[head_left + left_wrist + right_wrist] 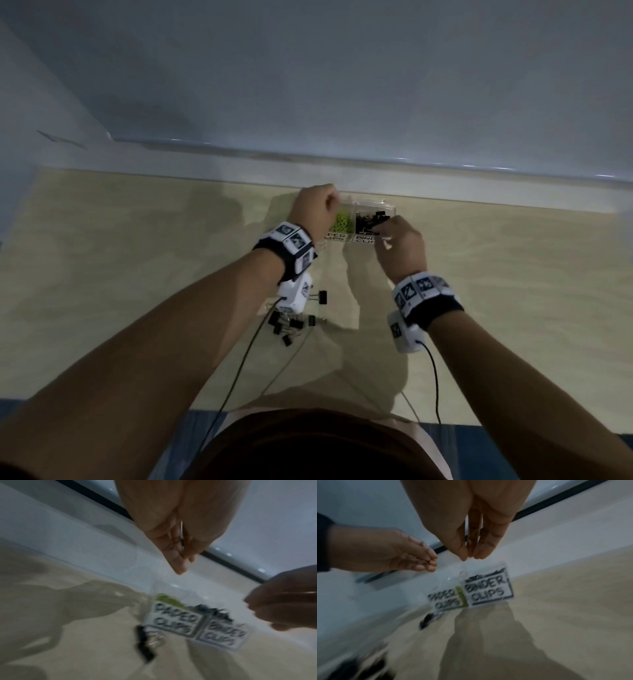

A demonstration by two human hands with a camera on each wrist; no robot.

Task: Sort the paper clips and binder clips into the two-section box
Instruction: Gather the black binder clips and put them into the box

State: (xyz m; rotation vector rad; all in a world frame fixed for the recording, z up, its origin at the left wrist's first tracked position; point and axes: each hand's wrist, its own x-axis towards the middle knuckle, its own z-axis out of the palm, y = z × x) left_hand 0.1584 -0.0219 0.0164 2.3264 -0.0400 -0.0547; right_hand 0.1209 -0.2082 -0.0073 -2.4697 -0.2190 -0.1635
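A clear two-section box (388, 205) stands at the table's back edge, labelled PAPER CLIPS (173, 619) and BINDER CLIPS (488, 592). Green paper clips (342, 221) fill its left section and black binder clips (366, 222) its right. My left hand (337, 200) hovers over the left section, its fingertips (180, 569) pinched on a thin metal piece (181, 527) that looks like a paper clip. My right hand (382, 231) hangs over the front of the right section. Its fingertips (479, 554) meet, and whether they hold anything is unclear.
Several loose black binder clips (291, 323) lie on the light wooden table (513, 308) under my left forearm, one more (322, 296) beside them. Another binder clip (144, 645) lies just left of the box. Wrist camera cables (435, 377) trail toward me. A white ledge (479, 178) borders the back.
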